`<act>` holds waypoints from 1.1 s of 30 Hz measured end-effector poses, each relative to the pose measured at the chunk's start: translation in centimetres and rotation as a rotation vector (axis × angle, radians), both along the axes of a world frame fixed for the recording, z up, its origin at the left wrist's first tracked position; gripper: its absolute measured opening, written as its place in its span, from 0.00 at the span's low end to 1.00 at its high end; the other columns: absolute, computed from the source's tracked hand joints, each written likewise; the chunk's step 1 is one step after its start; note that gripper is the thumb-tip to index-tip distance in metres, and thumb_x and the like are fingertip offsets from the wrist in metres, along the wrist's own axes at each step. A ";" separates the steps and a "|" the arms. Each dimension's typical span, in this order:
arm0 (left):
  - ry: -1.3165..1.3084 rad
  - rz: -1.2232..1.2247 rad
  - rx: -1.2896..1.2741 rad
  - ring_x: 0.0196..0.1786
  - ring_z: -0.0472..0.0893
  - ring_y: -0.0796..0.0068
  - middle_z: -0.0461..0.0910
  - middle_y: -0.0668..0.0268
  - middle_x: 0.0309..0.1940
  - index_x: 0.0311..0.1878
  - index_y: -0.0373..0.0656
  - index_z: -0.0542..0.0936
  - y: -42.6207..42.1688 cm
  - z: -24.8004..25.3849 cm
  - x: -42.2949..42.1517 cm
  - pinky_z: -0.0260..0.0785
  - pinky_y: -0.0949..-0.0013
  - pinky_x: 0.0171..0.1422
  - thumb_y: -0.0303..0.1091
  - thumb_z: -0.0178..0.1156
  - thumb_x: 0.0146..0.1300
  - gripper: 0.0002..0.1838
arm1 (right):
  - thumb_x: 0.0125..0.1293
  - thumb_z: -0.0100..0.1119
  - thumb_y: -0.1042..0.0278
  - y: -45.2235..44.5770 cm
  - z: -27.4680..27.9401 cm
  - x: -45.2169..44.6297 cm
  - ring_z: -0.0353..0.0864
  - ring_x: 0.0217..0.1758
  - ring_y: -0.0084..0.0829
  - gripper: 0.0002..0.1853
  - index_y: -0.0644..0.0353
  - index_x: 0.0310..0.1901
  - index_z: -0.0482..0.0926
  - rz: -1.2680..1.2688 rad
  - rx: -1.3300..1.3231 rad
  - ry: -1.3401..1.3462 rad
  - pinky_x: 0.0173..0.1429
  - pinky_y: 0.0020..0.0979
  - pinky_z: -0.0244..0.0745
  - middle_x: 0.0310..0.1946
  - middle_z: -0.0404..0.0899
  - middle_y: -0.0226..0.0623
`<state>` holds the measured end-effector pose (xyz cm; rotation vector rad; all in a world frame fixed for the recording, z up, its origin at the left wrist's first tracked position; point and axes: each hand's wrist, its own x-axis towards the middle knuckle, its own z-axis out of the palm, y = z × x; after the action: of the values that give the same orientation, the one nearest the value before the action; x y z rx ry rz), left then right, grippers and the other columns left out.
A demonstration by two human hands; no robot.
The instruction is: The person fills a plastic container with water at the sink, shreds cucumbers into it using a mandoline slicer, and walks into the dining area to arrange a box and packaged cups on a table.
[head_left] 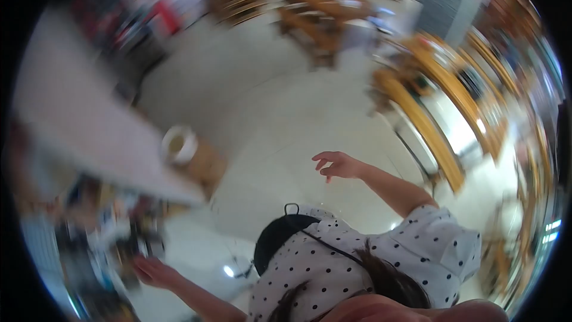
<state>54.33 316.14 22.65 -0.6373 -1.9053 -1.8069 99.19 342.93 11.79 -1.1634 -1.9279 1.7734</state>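
My right hand (338, 165) is held out over the pale tiled floor (286, 137), fingers apart and holding nothing. At the lower left, my left hand (156, 272) reaches out beside a blurred cluster of dark and coloured items (134, 232). Its fingers are smeared, and whether it touches anything cannot be made out. I wear a white shirt with black dots (339, 256). Across it runs a dark cord (325, 241), near a black rounded piece (277, 241) at my waist.
A long pale counter (101, 125) runs along the left. At its end, a white round container (179, 144) stands on a brown box-like surface (205, 167). Wooden benches (417, 116) and tables (456, 80) line the right. More wooden furniture (316, 24) stands at the back.
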 end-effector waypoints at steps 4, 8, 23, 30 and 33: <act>0.204 0.219 -0.025 0.38 0.70 0.75 0.73 0.64 0.36 0.46 0.38 0.74 -10.3 5.4 -7.0 0.63 0.71 0.42 0.46 0.50 0.67 0.19 | 0.63 0.57 0.72 1.9 4.3 -26.8 0.68 0.62 0.31 0.24 0.58 0.61 0.69 0.587 0.158 0.295 0.61 0.35 0.70 0.59 0.69 0.38; 0.154 -0.167 0.248 0.65 0.67 0.59 0.69 0.52 0.60 0.58 0.34 0.69 -20.1 8.2 -14.1 0.54 0.58 0.69 0.54 0.50 0.65 0.31 | 0.62 0.58 0.70 -6.7 12.7 -51.0 0.63 0.68 0.34 0.26 0.56 0.63 0.68 1.283 0.277 0.455 0.66 0.36 0.63 0.65 0.64 0.39; 1.010 0.601 0.385 0.58 0.69 0.62 0.70 0.57 0.54 0.56 0.47 0.68 -36.1 20.3 -37.4 0.57 0.54 0.66 0.46 0.56 0.58 0.24 | 0.66 0.50 0.69 -10.3 23.1 -97.8 0.62 0.66 0.40 0.24 0.62 0.62 0.59 -0.103 1.099 1.304 0.66 0.43 0.65 0.65 0.60 0.44; 0.681 0.877 0.251 0.44 0.82 0.58 0.79 0.49 0.45 0.61 0.53 0.63 -45.3 11.4 -55.3 0.76 0.56 0.52 0.31 0.56 0.60 0.26 | 0.64 0.45 0.67 -29.1 22.8 -124.8 0.77 0.48 0.44 0.16 0.65 0.51 0.72 0.608 0.106 1.768 0.54 0.43 0.75 0.43 0.77 0.50; 0.249 1.067 -0.083 0.49 0.79 0.64 0.76 0.51 0.50 0.66 0.39 0.57 -50.3 8.4 -58.4 0.70 0.64 0.57 0.31 0.56 0.63 0.30 | 0.59 0.46 0.77 -44.0 22.1 -134.2 0.81 0.42 0.44 0.17 0.73 0.50 0.72 0.860 -0.430 1.623 0.50 0.41 0.80 0.43 0.78 0.57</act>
<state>-4.11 265.83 31.07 0.1561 -1.6381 -0.9125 -35.01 298.91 33.87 1.1239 -0.9035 2.2210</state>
